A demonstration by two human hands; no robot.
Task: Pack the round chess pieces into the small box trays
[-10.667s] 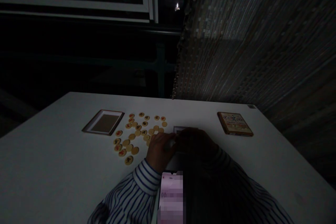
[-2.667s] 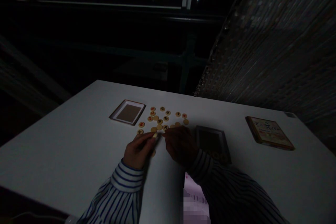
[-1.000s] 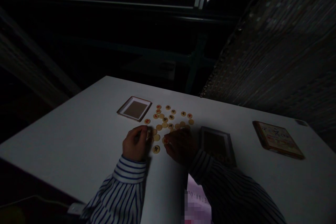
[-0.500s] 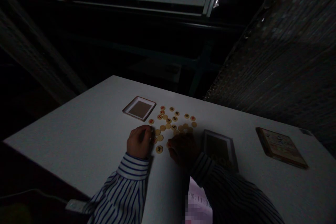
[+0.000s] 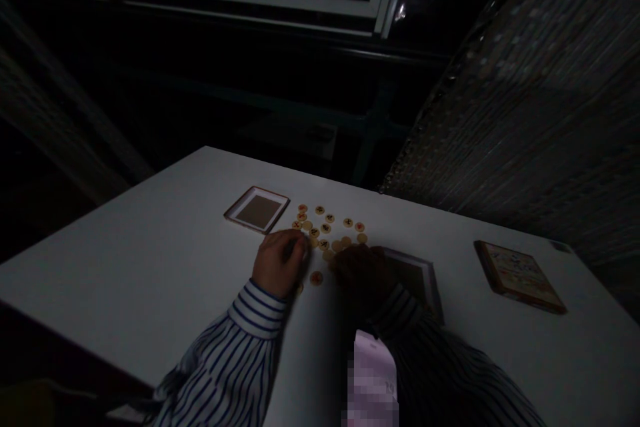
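Observation:
Several round wooden Chinese chess pieces (image 5: 325,229) lie loosely spread on the white table, some with red or black characters up, some with blank sides up. At their left edge rests my left hand (image 5: 281,260), fingers curled and thumb near the forefinger; whatever is inside is hidden. My right hand (image 5: 363,273) lies in deep shadow over the right side of the pieces, its fingers hard to make out. Between the hands sits a single red-marked piece (image 5: 317,278). Another piece (image 5: 300,289) shows partly by my left wrist.
An open shallow box half (image 5: 235,214) lies behind my left hand. A second tray (image 5: 433,287) is partly under my right forearm. Farther right is a box with a pictured cover (image 5: 523,277). A bead curtain (image 5: 505,120) hangs beyond the right of the white table (image 5: 150,240).
My left hand has shifted right and slightly up, now covering some pieces. My right hand has moved right, away from it. A red-marked piece now shows between them. The view has turned slightly.

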